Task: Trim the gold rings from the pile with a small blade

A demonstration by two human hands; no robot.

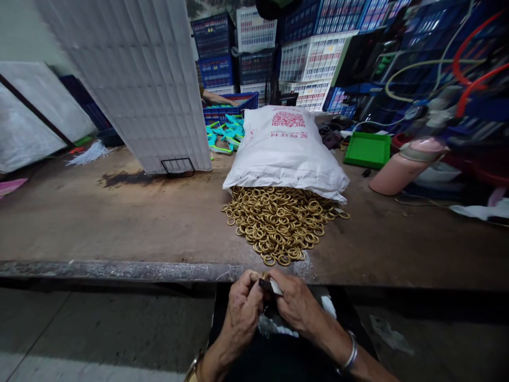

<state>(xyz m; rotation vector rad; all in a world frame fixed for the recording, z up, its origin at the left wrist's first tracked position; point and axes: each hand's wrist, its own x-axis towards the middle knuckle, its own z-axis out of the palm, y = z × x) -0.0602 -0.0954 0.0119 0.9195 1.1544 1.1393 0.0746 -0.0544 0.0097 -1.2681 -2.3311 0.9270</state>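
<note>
Just beyond the table's front edge, over my lap, my left hand [243, 303] and my right hand [294, 298] meet with fingers pinched. Between them is a small dark and whitish piece [271, 286]; a brass-coloured bit shows at the fingertips, too small to make out. The right fingers grip the whitish end. What the left fingertips pinch is largely hidden. Beyond my hands, a heap of brass-coloured rings [278, 225] spills from the open mouth of a white sack [284, 154] lying on the brown table [119, 228].
A tall white panel [147, 79] stands left of the sack, near turquoise pieces [228, 131]. At right are a green tray [368, 150], a pink bottle [405, 167] and hoses. Stacked crates [310, 61] fill the back, where another person's forearm [217, 97] shows.
</note>
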